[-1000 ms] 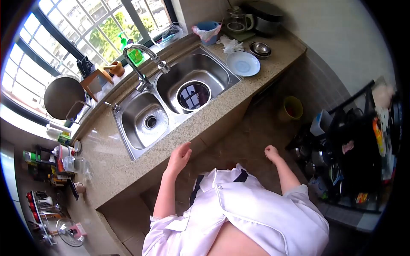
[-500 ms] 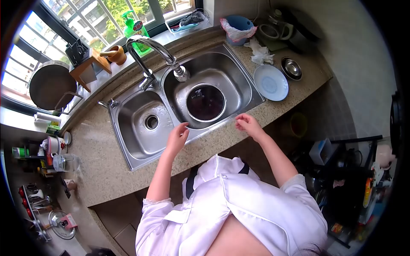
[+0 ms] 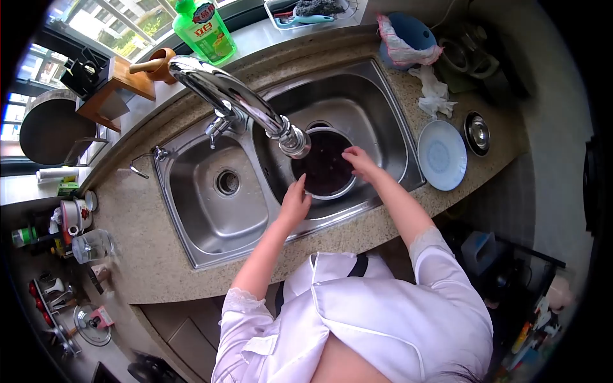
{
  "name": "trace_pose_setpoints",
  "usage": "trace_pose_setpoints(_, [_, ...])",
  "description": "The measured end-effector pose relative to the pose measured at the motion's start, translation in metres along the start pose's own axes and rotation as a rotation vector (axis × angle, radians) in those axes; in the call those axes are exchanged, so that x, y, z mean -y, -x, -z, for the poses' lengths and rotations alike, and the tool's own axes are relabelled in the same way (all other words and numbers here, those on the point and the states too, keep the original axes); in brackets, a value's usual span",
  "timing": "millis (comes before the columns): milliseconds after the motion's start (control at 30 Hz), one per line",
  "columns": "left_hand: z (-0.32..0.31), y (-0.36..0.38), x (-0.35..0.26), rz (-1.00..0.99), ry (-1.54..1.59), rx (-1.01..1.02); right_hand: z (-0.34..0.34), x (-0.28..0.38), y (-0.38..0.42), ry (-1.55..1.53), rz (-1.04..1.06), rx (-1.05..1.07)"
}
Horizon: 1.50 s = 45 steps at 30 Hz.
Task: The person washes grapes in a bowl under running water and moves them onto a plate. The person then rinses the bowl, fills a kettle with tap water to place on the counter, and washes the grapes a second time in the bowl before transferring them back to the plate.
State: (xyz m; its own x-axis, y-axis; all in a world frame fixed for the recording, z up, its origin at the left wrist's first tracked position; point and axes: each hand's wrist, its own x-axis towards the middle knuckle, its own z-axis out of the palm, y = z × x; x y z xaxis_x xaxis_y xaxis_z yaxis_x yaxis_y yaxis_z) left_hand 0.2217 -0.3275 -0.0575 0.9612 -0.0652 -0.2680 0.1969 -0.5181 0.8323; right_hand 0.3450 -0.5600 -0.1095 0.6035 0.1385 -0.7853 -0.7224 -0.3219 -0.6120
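A round metal bowl [image 3: 336, 193] sits in the right basin of the steel sink [image 3: 391, 96], full of dark purplish-black contents [image 3: 329, 159] with a few small specks on top. At its near left rim is my left hand [image 3: 295, 201], fingers stretched forward and holding nothing. My right hand [image 3: 363, 163] is at the right rim, its fingertips over the dark contents; its fingers look apart, and nothing shows in them. Above the bowl's far left edge hangs the chrome faucet [image 3: 255, 108], with no water seen running.
Right of the sink stand a pale blue plate [image 3: 442, 155], a metal bowl [image 3: 477, 133], a crumpled white bag [image 3: 435, 92] and a lined blue bin [image 3: 412, 38]. Green soap bottle [image 3: 204, 32] and wooden mortar [image 3: 163, 65] line the sill. The left basin has a drain [image 3: 227, 182].
Both hands have moved forward from the sink's front edge to the rim of the bowl. The camera view has shifted closer over the sink.
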Motion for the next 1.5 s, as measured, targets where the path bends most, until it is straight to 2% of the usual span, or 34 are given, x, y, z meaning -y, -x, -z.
trace_pose_setpoints(67, [-0.009, -0.004, 0.007, 0.032, 0.004, 0.002, -0.021, -0.019, -0.036, -0.018, 0.197, -0.357])
trace_pose_setpoints(100, [-0.010, -0.003, 0.003, 0.092, 0.001, 0.026, -0.029, -0.021, -0.048, 0.017, 0.135, -0.327])
trace_pose_setpoints(200, [-0.021, -0.011, 0.010, 0.181, 0.018, 0.042, -0.060, -0.029, -0.060, 0.206, 0.363, -0.379])
trace_pose_setpoints(267, [-0.033, -0.021, 0.016, 0.323, 0.233, -0.067, -0.065, -0.017, -0.037, 0.575, 0.364, -0.278])
trace_pose_setpoints(300, [-0.036, -0.033, 0.012, 0.471, 0.417, -0.091, -0.068, -0.021, -0.036, 0.704, 0.459, -0.263])
trace_pose_setpoints(333, [-0.035, -0.045, 0.010, 0.559, 0.660, -0.067, -0.062, -0.024, -0.037, 0.750, 0.538, -0.138])
trace_pose_setpoints(400, [-0.039, -0.066, 0.013, 0.723, 0.711, -0.080, -0.046, -0.035, -0.044, 0.835, 0.741, 0.041])
trace_pose_setpoints(433, [-0.047, -0.075, 0.019, 0.730, 0.710, -0.077, -0.040, -0.039, -0.046, 0.833, 0.734, 0.045])
trace_pose_setpoints(500, [-0.070, -0.092, 0.040, 0.674, 0.525, -0.210, -0.030, -0.031, -0.040, 0.748, 0.801, -0.228])
trace_pose_setpoints(533, [-0.075, -0.097, 0.046, 0.680, 0.524, -0.207, -0.028, -0.026, -0.040, 0.747, 0.794, -0.225])
trace_pose_setpoints(600, [-0.081, -0.106, 0.048, 0.760, 0.562, -0.195, -0.025, -0.015, -0.048, 0.491, 0.712, -0.368])
trace_pose_setpoints(633, [-0.082, -0.107, 0.049, 0.767, 0.561, -0.195, -0.024, -0.011, -0.050, 0.365, 0.632, -0.280])
trace_pose_setpoints(667, [-0.083, -0.109, 0.048, 0.812, 0.630, -0.177, -0.026, -0.013, -0.058, 0.365, 0.630, -0.273])
trace_pose_setpoints(733, [-0.086, -0.110, 0.047, 0.902, 0.768, -0.137, -0.039, -0.018, -0.071, 0.396, 0.456, -0.267])
trace_pose_setpoints(800, [-0.078, -0.114, 0.024, 0.933, 0.845, -0.147, -0.061, -0.015, -0.068, 0.552, 0.403, -0.354])
trace_pose_setpoints(867, [-0.077, -0.116, 0.016, 0.965, 0.921, -0.152, -0.077, -0.025, -0.070, 0.424, 0.546, -0.314])
trace_pose_setpoints(900, [-0.083, -0.117, 0.023, 0.912, 1.162, -0.202, -0.086, -0.023, -0.058, 0.441, 0.493, -0.304])
trace_pose_setpoints(933, [-0.088, -0.118, 0.031, 0.847, 1.402, -0.250, -0.089, -0.022, -0.046, 0.450, 0.540, -0.292])
trace_pose_setpoints(967, [-0.093, -0.119, 0.044, 0.767, 1.522, -0.230, -0.095, -0.025, -0.038, 0.415, 0.566, -0.285])
trace_pose_setpoints(1000, [-0.087, -0.118, 0.041, 0.803, 1.543, -0.223, -0.102, -0.023, -0.026, 0.380, 0.593, -0.277])
trace_pose_setpoints(1033, [-0.086, -0.117, 0.034, 0.791, 1.589, -0.262, -0.107, -0.022, -0.011, 0.428, 0.559, -0.268])
trace_pose_setpoints(1100, [-0.087, -0.109, 0.036, 0.778, 1.630, -0.305, -0.098, -0.022, -0.007, 0.559, 0.662, -0.216])
trace_pose_setpoints(1167, [-0.087, -0.099, 0.040, 0.780, 1.881, -0.189, -0.078, -0.014, -0.016, 0.719, 0.737, -0.185])
trace_pose_setpoints(1200, [-0.079, -0.094, 0.029, 0.781, 1.879, -0.189, -0.068, -0.012, -0.025, 0.775, 0.761, -0.182])
trace_pose_setpoints(1233, [-0.071, -0.089, 0.017, 0.758, 1.755, -0.152, -0.062, -0.012, -0.035, 0.819, 0.771, -0.212])
trace_pose_setpoints(1267, [-0.064, -0.086, 0.007, 0.734, 1.630, -0.115, -0.052, -0.012, -0.044, 0.862, 0.869, -0.229])
trace_pose_setpoints(1333, [-0.053, -0.081, 0.001, 0.668, 1.616, -0.061, -0.038, -0.003, -0.042, 0.787, 0.889, -0.234])
trace_pose_setpoints(1400, [-0.040, -0.081, -0.019, 0.878, 1.352, -0.182, -0.034, -0.001, -0.047, 0.695, 0.875, -0.222])
trace_pose_setpoints(1467, [-0.047, -0.081, -0.001, 0.918, 1.343, -0.207, -0.038, -0.006, -0.056, 0.517, 0.766, -0.256])
trace_pose_setpoints(1500, [-0.052, -0.084, 0.008, 0.972, 1.323, -0.222, -0.043, -0.005, -0.062, 0.541, 0.749, -0.281])
